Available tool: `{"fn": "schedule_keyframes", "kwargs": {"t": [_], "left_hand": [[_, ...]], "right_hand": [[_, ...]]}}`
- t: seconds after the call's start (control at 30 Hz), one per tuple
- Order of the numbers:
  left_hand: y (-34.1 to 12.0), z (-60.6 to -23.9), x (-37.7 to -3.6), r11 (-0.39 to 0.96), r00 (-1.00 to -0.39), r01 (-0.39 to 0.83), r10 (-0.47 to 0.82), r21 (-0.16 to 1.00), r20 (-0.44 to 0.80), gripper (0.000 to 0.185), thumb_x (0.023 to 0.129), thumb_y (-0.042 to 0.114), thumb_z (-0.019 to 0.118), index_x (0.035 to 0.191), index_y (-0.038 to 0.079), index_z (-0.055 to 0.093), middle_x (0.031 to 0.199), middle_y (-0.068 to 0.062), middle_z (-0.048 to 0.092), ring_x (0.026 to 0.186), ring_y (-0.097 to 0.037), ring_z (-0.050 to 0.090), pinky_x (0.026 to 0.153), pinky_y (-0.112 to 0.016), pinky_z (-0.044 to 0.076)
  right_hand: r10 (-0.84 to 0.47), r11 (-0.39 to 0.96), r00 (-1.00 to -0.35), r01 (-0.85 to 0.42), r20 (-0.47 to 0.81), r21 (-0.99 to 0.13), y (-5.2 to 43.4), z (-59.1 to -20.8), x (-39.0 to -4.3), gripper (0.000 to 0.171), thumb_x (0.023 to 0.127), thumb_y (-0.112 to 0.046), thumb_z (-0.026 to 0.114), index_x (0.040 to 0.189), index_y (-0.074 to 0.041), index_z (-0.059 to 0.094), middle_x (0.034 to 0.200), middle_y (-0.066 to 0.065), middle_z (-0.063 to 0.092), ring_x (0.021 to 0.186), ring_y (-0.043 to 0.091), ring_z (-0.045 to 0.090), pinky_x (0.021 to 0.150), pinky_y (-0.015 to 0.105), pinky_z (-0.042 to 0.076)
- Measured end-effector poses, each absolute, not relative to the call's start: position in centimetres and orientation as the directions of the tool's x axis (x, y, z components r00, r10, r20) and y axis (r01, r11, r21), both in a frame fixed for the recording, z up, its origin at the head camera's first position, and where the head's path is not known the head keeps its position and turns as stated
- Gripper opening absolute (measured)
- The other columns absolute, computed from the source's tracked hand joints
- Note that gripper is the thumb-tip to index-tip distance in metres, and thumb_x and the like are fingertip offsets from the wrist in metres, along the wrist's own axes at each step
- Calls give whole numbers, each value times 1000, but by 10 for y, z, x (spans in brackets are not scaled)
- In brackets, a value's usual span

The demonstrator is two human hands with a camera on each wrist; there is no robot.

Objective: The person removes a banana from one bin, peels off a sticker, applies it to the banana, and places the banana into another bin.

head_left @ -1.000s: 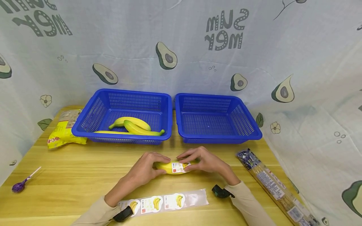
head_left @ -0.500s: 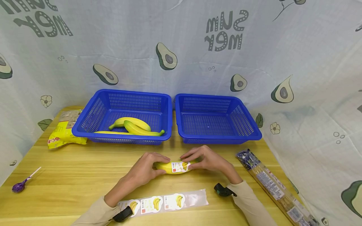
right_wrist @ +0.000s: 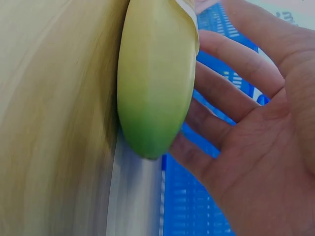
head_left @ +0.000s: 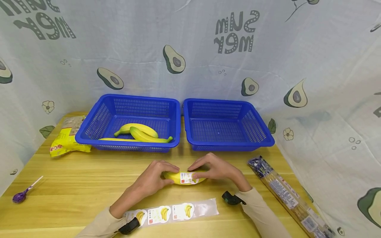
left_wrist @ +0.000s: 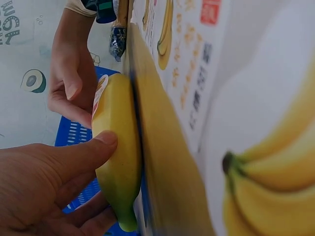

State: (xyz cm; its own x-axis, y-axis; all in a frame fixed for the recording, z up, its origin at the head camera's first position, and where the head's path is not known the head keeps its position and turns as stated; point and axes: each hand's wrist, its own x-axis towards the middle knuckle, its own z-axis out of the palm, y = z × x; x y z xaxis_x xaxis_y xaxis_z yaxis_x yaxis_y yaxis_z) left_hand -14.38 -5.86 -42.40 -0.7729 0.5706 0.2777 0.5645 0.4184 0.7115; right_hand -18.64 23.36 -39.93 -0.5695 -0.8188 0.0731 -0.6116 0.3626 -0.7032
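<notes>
A yellow banana [head_left: 175,178] with greenish ends lies crosswise on the table in front of the baskets. My left hand [head_left: 152,176] grips its left part, thumb on the near side and fingers on the far side. On the banana's middle sits a white label [head_left: 184,178] with a banana picture. My right hand [head_left: 218,169] touches this label with the thumb, its other fingers stretched along the far side. In the right wrist view the label's edge [right_wrist: 191,17] stands slightly off the peel. A clear strip [head_left: 205,209] bearing several such labels lies nearer me, partly under my left wrist.
Behind the hands stand two blue baskets: the left basket [head_left: 128,143] holds several bananas, the right basket [head_left: 232,144] shows a bare bottom. A yellow bag [head_left: 66,138] and a purple lollipop [head_left: 20,197] lie left. A long noodle-like packet [head_left: 285,191] lies right.
My right hand shifts slightly right, then back left, its thumb now farther onto the label. The left hand keeps its grip on the banana.
</notes>
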Motion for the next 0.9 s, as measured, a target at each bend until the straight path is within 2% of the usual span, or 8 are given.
{"fn": "schedule_keyframes", "kwargs": {"t": [0.17, 0.4, 0.7, 0.9], "left_hand": [[-58, -424, -142, 417, -770, 565, 577, 712, 273, 36, 83, -2, 91, 117, 3, 82, 119, -5, 80, 115, -28, 74, 105, -47, 59], [-57, -422, -140, 403, -762, 580, 577, 708, 296, 37, 82, -2, 91, 116, 7, 83, 118, -3, 81, 114, -26, 74, 105, -45, 59], [-56, -413, -137, 372, -727, 623, 601, 688, 332, 37, 82, -4, 91, 117, 6, 82, 119, -3, 80, 114, -25, 75, 104, -41, 60], [-53, -407, -138, 367, -721, 627, 607, 687, 334, 37, 82, -5, 90, 116, 6, 83, 119, -3, 80, 114, -24, 74, 104, -39, 60]], "right_hand": [[-815, 344, -577, -556, 54, -756, 227, -402, -188, 23, 103, -13, 76, 121, 0, 80, 117, 8, 81, 104, 14, 77, 91, 34, 65], [-821, 328, -571, -496, 17, -804, 219, -400, -191, 23, 103, -12, 76, 121, 1, 80, 113, 9, 81, 96, 14, 78, 86, 34, 66], [-845, 274, -535, -457, 15, -846, 216, -400, -192, 23, 103, -6, 74, 121, 7, 77, 111, 14, 81, 90, 5, 74, 80, 33, 67], [-842, 265, -538, -456, 26, -850, 218, -400, -192, 20, 102, -4, 75, 118, 6, 79, 107, 12, 82, 75, 1, 66, 67, 23, 62]]}}
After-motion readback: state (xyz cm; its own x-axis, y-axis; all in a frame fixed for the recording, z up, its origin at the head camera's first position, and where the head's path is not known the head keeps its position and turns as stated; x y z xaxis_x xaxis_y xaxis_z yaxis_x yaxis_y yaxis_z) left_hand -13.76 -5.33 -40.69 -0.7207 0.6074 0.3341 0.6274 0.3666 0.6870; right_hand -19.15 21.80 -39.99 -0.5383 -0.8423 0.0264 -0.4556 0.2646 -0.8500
